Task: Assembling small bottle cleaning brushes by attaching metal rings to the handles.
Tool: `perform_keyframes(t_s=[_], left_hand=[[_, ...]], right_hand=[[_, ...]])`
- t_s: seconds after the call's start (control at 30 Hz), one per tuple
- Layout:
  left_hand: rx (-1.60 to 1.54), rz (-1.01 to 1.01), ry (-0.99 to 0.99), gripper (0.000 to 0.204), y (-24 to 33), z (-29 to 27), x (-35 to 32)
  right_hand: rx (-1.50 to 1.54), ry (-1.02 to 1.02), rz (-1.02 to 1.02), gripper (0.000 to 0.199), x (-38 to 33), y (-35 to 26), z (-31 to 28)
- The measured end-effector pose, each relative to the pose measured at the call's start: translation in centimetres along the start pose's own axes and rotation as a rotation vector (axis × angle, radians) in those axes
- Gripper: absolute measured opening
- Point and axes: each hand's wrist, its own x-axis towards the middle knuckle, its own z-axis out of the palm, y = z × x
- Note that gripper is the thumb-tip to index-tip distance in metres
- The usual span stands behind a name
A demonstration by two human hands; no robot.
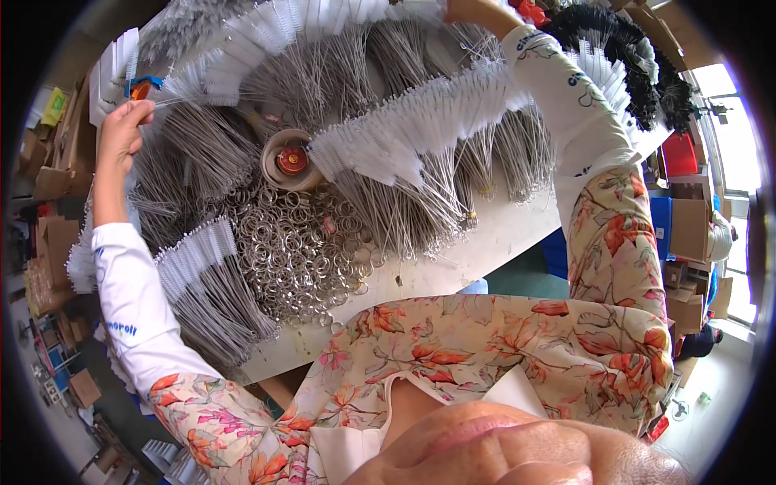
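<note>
My left hand (124, 123) is stretched out to the far left of the table, fingers closed around the stems of a white-bristled wire brush bundle (174, 89) beside an orange and blue object (139, 86). My right hand (477, 11) reaches up to the far side of the table, mostly cut off by the frame's top edge; what it holds is hidden. Between my arms lie fans of white wire brushes (420, 129) and a heap of metal rings (295, 250).
A tape roll with a red core (288, 159) sits mid-table. Black brushes (638, 65) pile at the far right. Another brush bundle (202, 283) lies near the white table's front edge (453, 275). Cardboard boxes (687, 234) stand right and left.
</note>
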Motion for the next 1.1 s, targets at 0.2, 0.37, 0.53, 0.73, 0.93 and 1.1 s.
perform_keyframes(t_s=[0.2,0.37,0.53,0.73,0.93,1.1], left_hand=[[-0.430,-0.038,0.206,0.022,-1.7,2.6,2.1],[-0.581,0.051,0.262,0.017,-1.7,0.4,1.4],[-0.580,0.239,0.488,0.020,1.8,-3.1,0.8],[-0.078,0.629,0.726,0.023,4.7,-1.0,-6.4],[0.346,0.597,0.430,0.020,-1.1,7.3,-1.9],[0.211,0.405,0.338,0.022,-1.8,6.6,-2.7]], right_hand=[[-0.094,0.179,0.261,0.018,-1.9,0.3,0.1],[-0.149,0.318,0.479,0.019,-2.4,0.2,0.0],[-0.577,0.525,-0.124,0.020,0.7,2.2,-4.2],[0.677,-0.323,0.120,0.016,-1.3,-9.2,-1.0],[-0.193,-0.622,-0.081,0.033,-1.8,-8.4,1.2],[0.246,-0.397,0.422,0.038,-2.2,-10.9,-0.1]])
